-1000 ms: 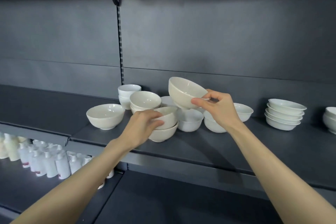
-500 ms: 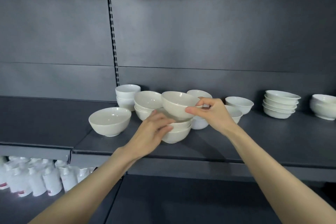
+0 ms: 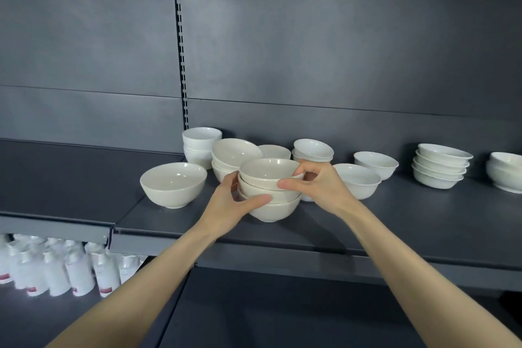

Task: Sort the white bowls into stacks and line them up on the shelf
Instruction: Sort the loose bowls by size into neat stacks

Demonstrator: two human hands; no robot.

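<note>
A stack of three cream bowls (image 3: 278, 207) stands near the front of the dark shelf (image 3: 395, 229). My left hand (image 3: 230, 200) grips the stack's left side, thumb across the lower bowls. My right hand (image 3: 316, 183) pinches the rim of the top bowl (image 3: 268, 169), which sits nested in the stack. A single large bowl (image 3: 173, 183) stands to the left. Behind are a two-bowl stack (image 3: 201, 144), a tilted pile (image 3: 231, 155) and more bowls (image 3: 312, 150).
To the right on the shelf are two single bowls (image 3: 360, 181), a stack of shallow bowls (image 3: 439, 165) and another bowl (image 3: 505, 171) at the edge. White bottles (image 3: 56, 265) crowd the lower shelf at the left. A slotted upright (image 3: 180, 51) runs up the back panel.
My right hand brought the raised bowl down and left, and set it onto the two bowls held by my left hand. The view has moved closer.
</note>
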